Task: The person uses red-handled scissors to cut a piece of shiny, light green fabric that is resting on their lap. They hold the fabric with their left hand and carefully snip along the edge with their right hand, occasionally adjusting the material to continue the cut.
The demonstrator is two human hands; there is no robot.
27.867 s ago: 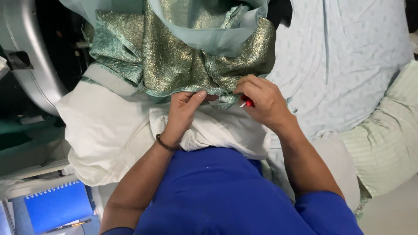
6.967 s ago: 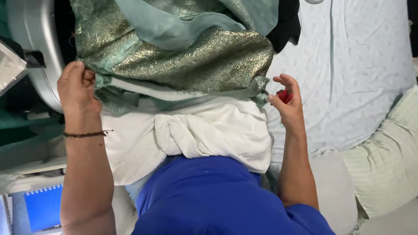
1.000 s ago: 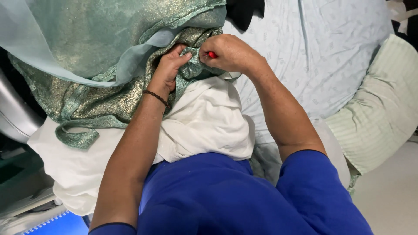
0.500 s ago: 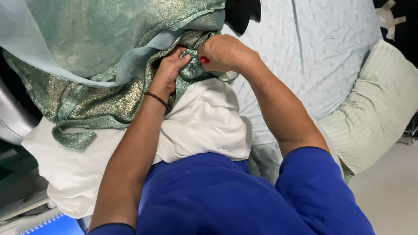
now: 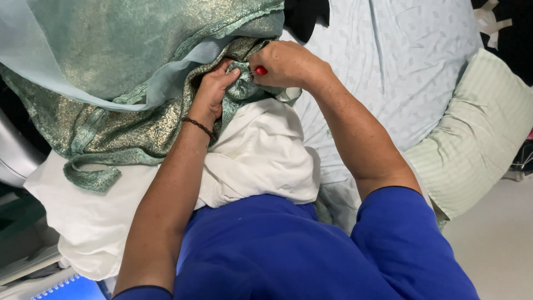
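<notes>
Gripping a bunched fold of shimmering green-and-gold brocade fabric (image 5: pixel 127 128), the left hand (image 5: pixel 214 91) has its fingers curled into the cloth, just beside the right hand. The right hand (image 5: pixel 286 64) is closed around a small red-handled tool (image 5: pixel 260 70), of which only the red end shows between the fingers; its tip is hidden at the fold, so what kind of tool it is cannot be told. The brocade lies draped over a rumpled white cloth bundle (image 5: pixel 261 158), with a pale blue-green sheer layer (image 5: pixel 50 72) spread over its upper part. A loose brocade strap (image 5: pixel 91 175) trails onto the white cloth at the left. A pale patterned sheet (image 5: pixel 388 66) and a green striped pillow (image 5: pixel 477 139) lie to the right.

Risks, as judged: with the left fingertips touching the spot where the tool works, a slip of the point could prick them. The sheer layer sits close to the fold and could be caught or snagged. If the left hand's pinch loosens, the slippery fabric may slide off the soft bundle and shift the fold.
</notes>
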